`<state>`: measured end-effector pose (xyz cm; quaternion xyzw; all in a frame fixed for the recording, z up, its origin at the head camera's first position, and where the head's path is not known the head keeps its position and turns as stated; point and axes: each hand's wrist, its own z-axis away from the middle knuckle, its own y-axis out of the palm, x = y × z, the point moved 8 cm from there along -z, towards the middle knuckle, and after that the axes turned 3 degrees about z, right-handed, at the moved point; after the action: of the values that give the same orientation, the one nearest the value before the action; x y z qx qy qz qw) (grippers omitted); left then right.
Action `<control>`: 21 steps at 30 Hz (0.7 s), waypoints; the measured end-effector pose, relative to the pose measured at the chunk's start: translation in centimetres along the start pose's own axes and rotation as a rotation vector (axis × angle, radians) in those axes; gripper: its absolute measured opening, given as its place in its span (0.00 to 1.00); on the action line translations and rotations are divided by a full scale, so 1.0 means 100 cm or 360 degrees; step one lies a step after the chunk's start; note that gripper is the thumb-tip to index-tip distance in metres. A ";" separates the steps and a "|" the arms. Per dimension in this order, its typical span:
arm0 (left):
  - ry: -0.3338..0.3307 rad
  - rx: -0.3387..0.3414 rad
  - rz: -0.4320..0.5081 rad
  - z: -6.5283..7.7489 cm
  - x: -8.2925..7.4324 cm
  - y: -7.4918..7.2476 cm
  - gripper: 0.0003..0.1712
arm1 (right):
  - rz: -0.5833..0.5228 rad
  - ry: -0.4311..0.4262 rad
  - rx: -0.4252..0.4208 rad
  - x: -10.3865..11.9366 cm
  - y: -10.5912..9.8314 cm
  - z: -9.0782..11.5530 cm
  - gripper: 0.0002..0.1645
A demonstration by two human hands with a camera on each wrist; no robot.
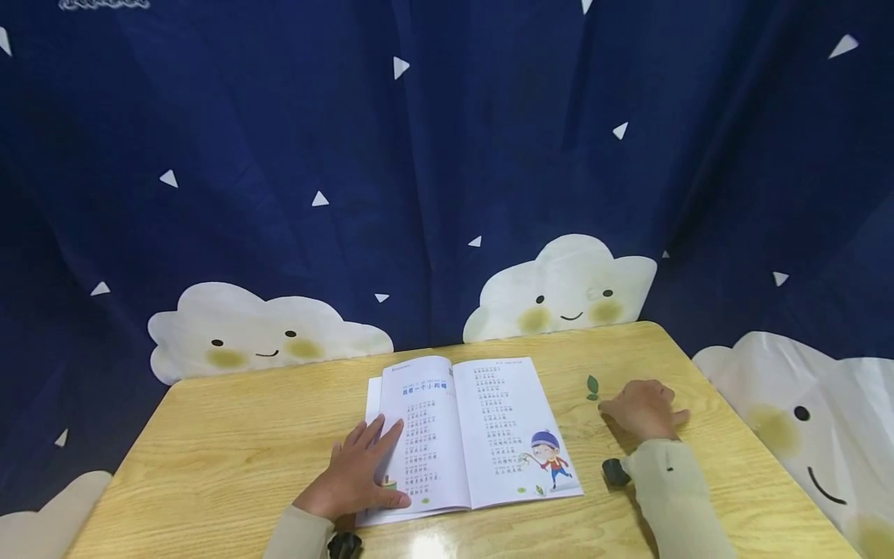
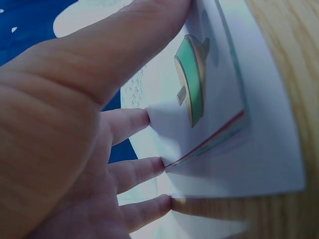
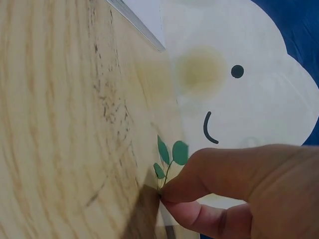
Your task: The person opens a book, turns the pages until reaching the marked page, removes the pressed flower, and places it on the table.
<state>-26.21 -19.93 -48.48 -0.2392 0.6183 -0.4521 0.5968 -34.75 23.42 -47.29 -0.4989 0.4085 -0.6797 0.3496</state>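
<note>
An open book (image 1: 489, 435) with printed text and a cartoon child lies on the wooden table. My left hand (image 1: 359, 470) rests with spread fingers on its left page, near the lower left edge; in the left wrist view the fingertips touch the paper beside a green printed picture (image 2: 192, 79). To the right of the book, my right hand (image 1: 641, 410) pinches the thin stem of a small green leaf sprig (image 3: 167, 159) between thumb and forefinger, close to the tabletop. Several small leaves show on the sprig.
The wooden table (image 1: 265, 435) stands against a dark blue curtain (image 1: 279, 140) with white triangles and smiling clouds. Its right edge slopes down past my right hand. Dark wrist straps sit at both cuffs.
</note>
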 end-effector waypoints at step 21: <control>0.0047 -0.0018 -0.0002 -0.001 -0.001 -0.001 0.65 | -0.0023 0.0010 -0.0031 0.000 -0.004 0.004 0.14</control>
<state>-26.29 -19.88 -48.37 -0.2363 0.6293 -0.4525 0.5860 -34.42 23.48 -46.89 -0.5029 0.4127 -0.6798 0.3386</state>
